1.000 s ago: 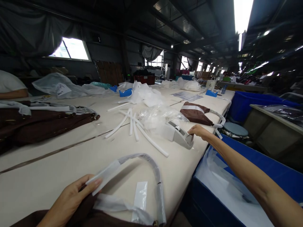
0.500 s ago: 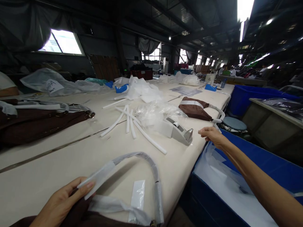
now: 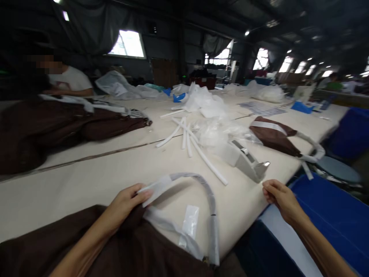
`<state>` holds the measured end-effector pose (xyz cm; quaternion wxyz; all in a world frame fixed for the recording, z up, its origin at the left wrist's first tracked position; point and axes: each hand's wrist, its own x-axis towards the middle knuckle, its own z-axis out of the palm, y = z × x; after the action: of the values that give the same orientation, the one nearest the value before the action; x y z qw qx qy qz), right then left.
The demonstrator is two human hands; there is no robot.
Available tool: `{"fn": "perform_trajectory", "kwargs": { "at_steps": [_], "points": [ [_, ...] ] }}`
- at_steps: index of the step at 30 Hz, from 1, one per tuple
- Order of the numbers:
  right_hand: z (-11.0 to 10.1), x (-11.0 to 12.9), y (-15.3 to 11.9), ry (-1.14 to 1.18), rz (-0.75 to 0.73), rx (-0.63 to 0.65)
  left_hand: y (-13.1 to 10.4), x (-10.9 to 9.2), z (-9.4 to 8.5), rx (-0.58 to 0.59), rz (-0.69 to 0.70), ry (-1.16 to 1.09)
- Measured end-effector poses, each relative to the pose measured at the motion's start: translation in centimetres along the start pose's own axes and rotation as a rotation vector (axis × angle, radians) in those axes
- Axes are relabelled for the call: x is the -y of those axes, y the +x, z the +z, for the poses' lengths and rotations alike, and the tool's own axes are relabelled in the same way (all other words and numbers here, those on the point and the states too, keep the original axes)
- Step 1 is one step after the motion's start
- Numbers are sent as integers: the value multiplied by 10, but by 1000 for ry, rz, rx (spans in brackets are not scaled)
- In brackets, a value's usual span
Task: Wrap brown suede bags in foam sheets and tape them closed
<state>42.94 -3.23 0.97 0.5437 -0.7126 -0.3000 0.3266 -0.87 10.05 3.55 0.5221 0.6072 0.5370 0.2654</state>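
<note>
My left hand (image 3: pixel 127 204) pinches the white wrapping around one end of a bag handle (image 3: pixel 198 179). The handle arches over the table and is covered in pale wrap. It belongs to a dark brown bag (image 3: pixel 121 246) lying along the near edge, partly under my left forearm. My right hand (image 3: pixel 278 196) is closed in a pinch just beside the metal cutter of a grey tape dispenser (image 3: pixel 248 161). Whatever sits between those fingertips is too small to make out. Inside the handle's arch lies a shiny white strip (image 3: pixel 190 221).
White foam tubes (image 3: pixel 207 163) and crumpled clear plastic (image 3: pixel 213 132) lie mid-table. Another brown bag (image 3: pixel 272 134) rests at the right edge, several more (image 3: pixel 115 127) at left. A blue bin (image 3: pixel 325 207) stands below the right edge. A person (image 3: pixel 70 80) is across the table.
The view has swung left, bringing the person and more of the brown bags into sight. My right hand has come slightly nearer, below the dispenser's cutter. My left hand keeps its hold.
</note>
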Motion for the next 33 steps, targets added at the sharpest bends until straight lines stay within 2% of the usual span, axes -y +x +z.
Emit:
{"fn": "perform_trajectory", "kwargs": {
  "at_steps": [1,3,7,10,13,17,23,30,33],
  "points": [
    [15,4,-10,77,-10,96,-3,-3,2,37,7,-61],
    [52,17,-29,224,-24,297,-7,-5,6,31,23,-161],
    [146,49,-75,435,-11,575,-10,2,8,-3,61,-225],
    [207,59,-104,509,-5,678,-13,4,8,-17,112,-217],
    [245,51,-116,488,-2,675,-14,5,7,-14,172,-208],
    [266,34,-117,470,44,604,-13,7,4,-13,204,-224],
    [276,27,-112,414,48,550,-14,11,2,12,200,-241],
    [279,28,-111,395,0,568,-17,9,4,4,221,-268],
    [275,27,-110,406,-22,653,-18,10,6,-30,192,-311]
  ]
}}
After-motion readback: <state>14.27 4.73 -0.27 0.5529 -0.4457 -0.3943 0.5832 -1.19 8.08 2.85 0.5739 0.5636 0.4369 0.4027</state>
